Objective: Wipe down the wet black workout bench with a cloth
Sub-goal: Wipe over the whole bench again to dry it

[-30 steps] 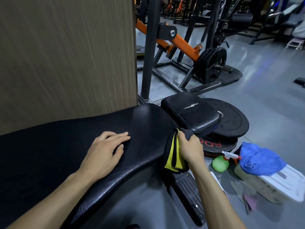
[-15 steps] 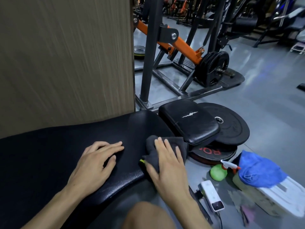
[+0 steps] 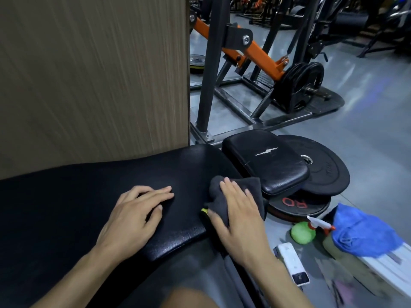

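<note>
black bench (image 3: 89,196), grey gym floor (image 3: 367,138), wood-grain wall (image 3: 89,74)

I am getting only one view, from the wide-angle camera on my head, so no second view is sharing any of the scene. It is looking forward and steeply down, sitting close above my left hand (image 3: 133,221) and right hand (image 3: 240,221), with both forearms running in from the bottom edge. The bench (image 3: 89,192) under the hands is filling the lower left. Left of and beyond the left hand, a panel (image 3: 89,74) is blocking the view. Beyond the right hand the lens is reaching across the floor (image 3: 367,134), bending lines near the edges.
</note>
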Demonstrator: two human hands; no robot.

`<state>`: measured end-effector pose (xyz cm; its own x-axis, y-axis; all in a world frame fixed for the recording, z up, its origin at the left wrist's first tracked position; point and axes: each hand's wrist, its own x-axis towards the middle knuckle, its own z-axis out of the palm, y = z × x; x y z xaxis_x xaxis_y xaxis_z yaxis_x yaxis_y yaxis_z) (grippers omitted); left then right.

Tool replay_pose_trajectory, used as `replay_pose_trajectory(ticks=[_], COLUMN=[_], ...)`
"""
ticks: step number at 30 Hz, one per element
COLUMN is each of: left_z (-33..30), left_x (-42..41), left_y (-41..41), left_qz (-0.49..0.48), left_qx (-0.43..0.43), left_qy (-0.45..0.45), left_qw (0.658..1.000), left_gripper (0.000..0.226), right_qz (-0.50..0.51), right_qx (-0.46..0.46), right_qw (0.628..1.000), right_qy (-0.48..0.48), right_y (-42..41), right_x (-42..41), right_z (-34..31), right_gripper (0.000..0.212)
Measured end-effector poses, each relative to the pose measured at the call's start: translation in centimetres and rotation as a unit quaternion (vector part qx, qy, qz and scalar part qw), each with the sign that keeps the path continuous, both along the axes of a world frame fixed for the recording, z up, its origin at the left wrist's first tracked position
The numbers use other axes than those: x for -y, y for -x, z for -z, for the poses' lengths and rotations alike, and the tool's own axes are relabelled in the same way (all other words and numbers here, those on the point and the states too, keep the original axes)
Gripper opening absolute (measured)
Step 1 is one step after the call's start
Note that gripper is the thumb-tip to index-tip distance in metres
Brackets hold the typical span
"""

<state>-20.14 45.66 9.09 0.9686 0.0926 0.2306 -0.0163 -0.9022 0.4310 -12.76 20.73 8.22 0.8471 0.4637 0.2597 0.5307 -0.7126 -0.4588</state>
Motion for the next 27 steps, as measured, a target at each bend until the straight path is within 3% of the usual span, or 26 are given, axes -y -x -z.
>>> replay_pose_trajectory(ticks=[2,5,7,12,14,18,23,27], left_z=[0.0,0.1,0.1,0.4,0.4,0.4,0.4,0.7], left_x=[0.1,0.1,0.1,-0.7,-0.8,-0.6,-0.8,-0.6], left_y=[0.0,-0.1,-0.1,0.0,-0.1,-0.3,-0.3,-0.5], left_qz=[-0.005,-0.010,-0.014,-0.045,-0.042,-0.028,-0.031,-0.023], left_qx=[-0.003,-0.006,0.006,0.068,0.078,0.062,0.048,0.047], left_qy=[0.005,0.009,0.020,0.105,0.107,0.069,0.062,0.048], left_qw=[1.000,1.000,1.000,0.991,0.990,0.995,0.996,0.997], left_gripper=[0.041,0.041,0.046,0.056,0.055,0.052,0.049,0.047], right_qz=[0.002,0.024,0.025,-0.257,-0.281,-0.107,-0.069,0.078], right_qx=[0.007,-0.054,-0.036,0.052,0.044,-0.003,0.041,0.054], right_qw=[0.999,0.996,0.993,0.960,0.954,0.987,0.989,0.987], right_qy=[0.035,0.059,0.112,0.098,0.098,0.120,0.127,0.130], right_y=[-3.9,-12.3,-13.3,-1.5,-3.8,-12.6,-7.3,-7.0], right_x=[-1.2,-5.2,-8.5,-9.3,-8.1,-8.9,-3.3,3.6], right_z=[-1.0,-3.0,-3.0,-1.6,-1.7,-3.1,-1.7,-1.4], right_gripper=[0.071,0.062,0.066,0.071,0.069,0.067,0.067,0.067])
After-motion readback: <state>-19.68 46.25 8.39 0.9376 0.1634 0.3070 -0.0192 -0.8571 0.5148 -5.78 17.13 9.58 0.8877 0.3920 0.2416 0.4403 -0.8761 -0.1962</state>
